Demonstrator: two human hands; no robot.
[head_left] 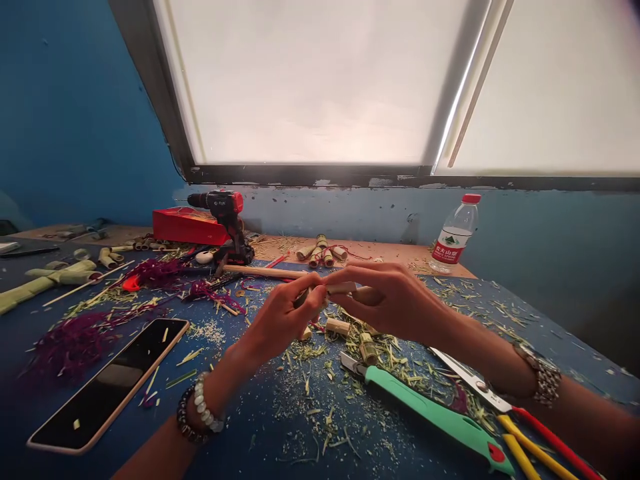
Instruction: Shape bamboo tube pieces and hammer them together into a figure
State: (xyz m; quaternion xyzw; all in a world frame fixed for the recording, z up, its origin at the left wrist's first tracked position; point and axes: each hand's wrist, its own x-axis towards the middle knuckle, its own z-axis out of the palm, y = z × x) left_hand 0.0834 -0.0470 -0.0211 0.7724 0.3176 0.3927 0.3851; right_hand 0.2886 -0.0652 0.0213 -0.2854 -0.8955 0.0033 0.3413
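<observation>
Both hands meet above the middle of the blue table (280, 427). My right hand (395, 297) is closed around a short pale bamboo piece (343, 288), held level. My left hand (283, 317) pinches at the piece's left end with thumb and fingertips; whether it holds a small tool there is hidden. Beneath the hands lie short cut bamboo segments (337, 327) among green shavings. A long wooden stick (263, 271) lies just beyond the hands.
A smartphone (107, 383) lies at the left front. A green-handled saw (430, 413) and scissors with red and yellow handles (505, 407) lie right of centre. A red cordless drill (227, 223), a red box (187, 227), purple fibres (75, 340), bamboo pieces (320, 253) and a water bottle (455, 233) stand farther back.
</observation>
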